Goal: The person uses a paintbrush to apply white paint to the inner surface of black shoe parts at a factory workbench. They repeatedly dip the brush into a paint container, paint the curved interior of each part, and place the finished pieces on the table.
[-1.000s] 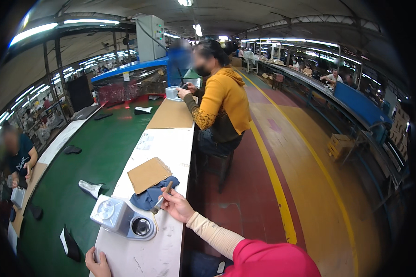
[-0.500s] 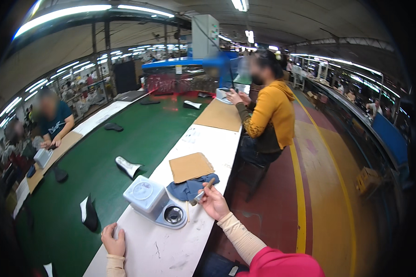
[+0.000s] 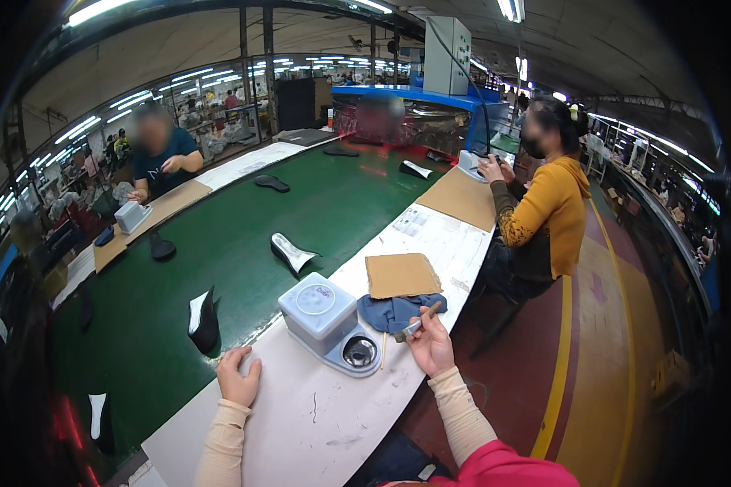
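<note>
My right hand (image 3: 432, 345) is closed round a small brush (image 3: 421, 320) with a brown handle, held just above the table. Close to its bristle end stands a pale blue-grey dispenser (image 3: 317, 302), a lidded box with a round dark cup (image 3: 360, 351) in its base. A thin stick (image 3: 384, 351) lies beside the cup. My left hand (image 3: 239, 377) rests at the table's belt-side edge with its fingers apart and nothing in it. Nearest to it is a black and white shoe piece (image 3: 205, 323) on the green belt.
A cardboard square (image 3: 402, 276) and a blue cloth (image 3: 398, 312) lie past the dispenser. More shoe pieces (image 3: 292, 253) are spread along the green belt (image 3: 244, 235). A person in yellow (image 3: 548, 207) sits ahead at the right; another person (image 3: 166, 162) works across the belt.
The view has swung left, so things sit farther right in it. My right hand still holds the brush; my left hand stays at the table edge. The person across has raised a hand.
</note>
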Tool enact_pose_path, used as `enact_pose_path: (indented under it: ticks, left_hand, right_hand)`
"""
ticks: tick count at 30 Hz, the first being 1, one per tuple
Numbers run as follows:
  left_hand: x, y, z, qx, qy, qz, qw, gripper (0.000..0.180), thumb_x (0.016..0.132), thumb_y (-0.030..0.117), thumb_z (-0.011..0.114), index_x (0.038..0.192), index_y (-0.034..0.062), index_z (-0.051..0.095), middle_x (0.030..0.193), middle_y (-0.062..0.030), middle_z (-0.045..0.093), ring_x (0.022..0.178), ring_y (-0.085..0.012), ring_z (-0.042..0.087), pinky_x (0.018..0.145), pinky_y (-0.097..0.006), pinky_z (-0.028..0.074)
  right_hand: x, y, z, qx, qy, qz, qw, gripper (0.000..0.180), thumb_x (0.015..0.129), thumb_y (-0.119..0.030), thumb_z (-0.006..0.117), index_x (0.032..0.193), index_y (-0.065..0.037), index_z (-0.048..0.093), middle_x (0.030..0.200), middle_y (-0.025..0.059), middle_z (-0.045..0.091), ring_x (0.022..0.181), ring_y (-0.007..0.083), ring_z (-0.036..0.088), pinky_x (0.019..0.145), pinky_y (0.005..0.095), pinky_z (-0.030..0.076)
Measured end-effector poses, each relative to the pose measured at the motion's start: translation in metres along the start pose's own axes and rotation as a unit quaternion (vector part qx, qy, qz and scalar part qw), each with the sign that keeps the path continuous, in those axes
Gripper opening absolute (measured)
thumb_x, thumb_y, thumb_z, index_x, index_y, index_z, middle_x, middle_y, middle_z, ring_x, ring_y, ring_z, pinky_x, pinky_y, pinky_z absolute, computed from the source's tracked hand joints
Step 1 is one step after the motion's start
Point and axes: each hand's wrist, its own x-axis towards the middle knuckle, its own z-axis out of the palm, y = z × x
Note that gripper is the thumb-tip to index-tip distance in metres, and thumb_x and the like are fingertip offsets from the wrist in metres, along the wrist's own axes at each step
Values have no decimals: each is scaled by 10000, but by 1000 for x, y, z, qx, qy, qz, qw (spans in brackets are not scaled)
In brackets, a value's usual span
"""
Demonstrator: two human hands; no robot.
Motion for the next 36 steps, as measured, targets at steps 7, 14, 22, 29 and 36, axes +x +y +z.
enact_pose_path:
  ticks: [7,14,22,29,36]
  left_hand:
    - [1,2,0,0,6,-1,1000,253,692,79,678,923,-22,648,926,-160,621,847,-295,607,776,-337,488]
    - [0,-1,1,0,2,0,1000,252,689,82,680,916,-21,650,926,-165,623,853,-300,608,779,-341,484]
    - [0,-2,1,1,4,-3,1000,249,686,99,680,907,-13,652,935,-161,628,862,-303,605,788,-345,482]
    - [0,-3,2,9,8,5,1000,251,692,93,689,919,-11,660,930,-156,639,844,-261,616,777,-321,494]
    - [0,-4,2,1,5,-3,1000,252,691,107,680,912,-12,655,926,-160,634,857,-288,606,790,-337,478]
  right_hand:
    - [0,0,0,20,11,3,1000,144,933,-129,505,1075,-122,525,865,28,561,689,99,446,690,263,390]
    - [1,0,-1,3,7,2,1000,150,938,-177,504,1083,-146,530,866,2,575,680,81,467,668,247,386]
    - [0,0,-1,9,0,-1,1000,146,934,-176,512,1074,-141,533,858,12,563,676,84,454,669,239,374]
    - [0,1,-1,15,12,-9,1000,148,930,-131,510,1076,-118,529,854,32,546,681,100,444,686,258,383]
    - [0,0,0,25,9,-11,1000,147,930,-108,508,1075,-107,532,852,45,554,668,96,446,658,261,383]
